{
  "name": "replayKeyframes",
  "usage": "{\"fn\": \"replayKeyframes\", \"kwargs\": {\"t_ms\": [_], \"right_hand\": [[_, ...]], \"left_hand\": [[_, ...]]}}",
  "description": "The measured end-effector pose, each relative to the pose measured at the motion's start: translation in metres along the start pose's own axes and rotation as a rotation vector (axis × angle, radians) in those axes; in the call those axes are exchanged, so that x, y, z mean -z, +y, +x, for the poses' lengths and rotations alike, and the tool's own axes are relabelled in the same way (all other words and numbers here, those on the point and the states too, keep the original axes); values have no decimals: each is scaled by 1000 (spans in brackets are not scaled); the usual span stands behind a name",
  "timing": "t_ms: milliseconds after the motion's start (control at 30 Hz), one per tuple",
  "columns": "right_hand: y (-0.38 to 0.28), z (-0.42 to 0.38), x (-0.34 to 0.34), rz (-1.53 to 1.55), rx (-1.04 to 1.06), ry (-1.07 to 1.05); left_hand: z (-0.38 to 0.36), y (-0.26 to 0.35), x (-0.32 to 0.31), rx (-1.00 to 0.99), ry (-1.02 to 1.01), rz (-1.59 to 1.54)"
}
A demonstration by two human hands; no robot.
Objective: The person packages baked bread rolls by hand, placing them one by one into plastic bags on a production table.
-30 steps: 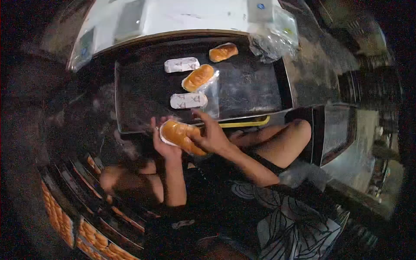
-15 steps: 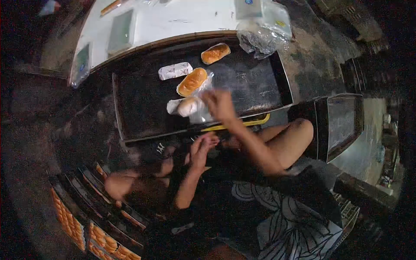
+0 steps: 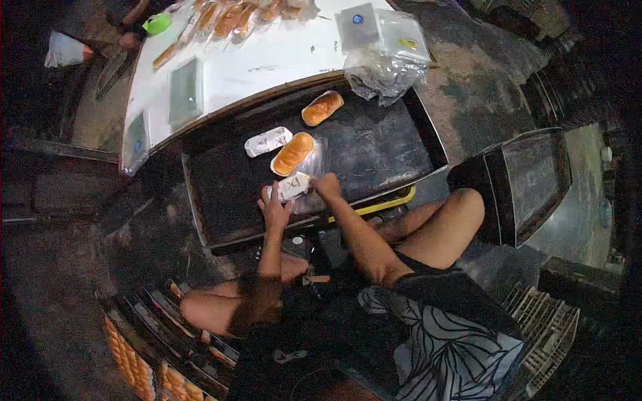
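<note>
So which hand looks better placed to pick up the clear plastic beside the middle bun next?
Probably the right hand: it is close beside the clear plastic, while the left hand is farther left, at the other end of the white printed piece.

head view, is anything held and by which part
Left hand touches the white, oblong, printed paper wrapper at its left end, right hand at its right; true grip unclear.
</note>
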State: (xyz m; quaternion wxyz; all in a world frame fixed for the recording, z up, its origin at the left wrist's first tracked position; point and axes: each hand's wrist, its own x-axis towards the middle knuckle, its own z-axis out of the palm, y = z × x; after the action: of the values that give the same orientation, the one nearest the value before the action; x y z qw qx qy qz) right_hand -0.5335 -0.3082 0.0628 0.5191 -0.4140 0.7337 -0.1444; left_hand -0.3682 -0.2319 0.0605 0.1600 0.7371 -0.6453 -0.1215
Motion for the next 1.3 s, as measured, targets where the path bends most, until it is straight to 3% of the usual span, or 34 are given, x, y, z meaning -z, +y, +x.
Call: {"fn": "replayKeyframes", "kwargs": {"t_ms": [167,233,267,300,333,367,400,467,500,567,600,633,667,767,833,900,933,967,1000,1033,1067,1100,1133,1233,1267,1300], "right_hand": [[15,30,-40,108,-46,6],[33,44,-37,117,127,34],[41,52,-20,5,440,111],[29,28,19,115,322,62],[27,17,50,91,450,171],[34,26,70,161,425,270],[22,1,111,35,472,330],[36,10,166,22,400,212],[37,-3,189,118,474,266],[66,-1,224,358,469,253],[65,-21,241,337,335,259],[78,-27,251,247,486,282],[69,-50,256,461,371,196],[64,-96,251,736,142,41],[75,-102,237,567,156,121],[89,-99,222,575,172,50],[93,-93,211,574,122,26],[114,-69,195,343,273,47],[44,-100,198,345,314,2],[48,-79,176,454,330,-63],[13,-82,165,308,527,-55],[-3,-70,141,377,668,-129],[-14,-55,113,328,722,-146],[-70,-44,61,439,843,-339],[-58,-14,25,461,768,-451],[-49,3,2,513,628,-499]], "left_hand": [[0,-4,0,124,-34,-11],[4,-6,1,158,-13,-80],[3,-2,2,183,37,-78],[5,2,2,184,38,-79],[7,9,-1,233,15,-82],[8,21,-2,283,-15,-86],[14,44,0,372,-138,-139],[14,42,-36,257,-169,-341],[23,46,-47,210,-175,-376],[50,70,-3,145,29,-209],[69,62,12,54,121,-87],[90,50,25,92,127,-36],[113,19,23,45,210,28],[151,-30,18,40,159,27],[153,-42,-4,73,-98,-47],[136,-20,-50,123,124,-42],[125,20,-51,224,79,9],[111,31,-70,82,125,-42],[94,42,-83,-20,60,-39],[76,70,-73,85,-68,-219],[65,52,-104,-52,13,-405],[53,24,-108,-109,36,-492],[41,0,-107,-168,54,-578],[8,-30,-11,799,168,-1612],[-1,-29,6,807,188,-1599],[-10,-28,18,760,304,-1137]]}}
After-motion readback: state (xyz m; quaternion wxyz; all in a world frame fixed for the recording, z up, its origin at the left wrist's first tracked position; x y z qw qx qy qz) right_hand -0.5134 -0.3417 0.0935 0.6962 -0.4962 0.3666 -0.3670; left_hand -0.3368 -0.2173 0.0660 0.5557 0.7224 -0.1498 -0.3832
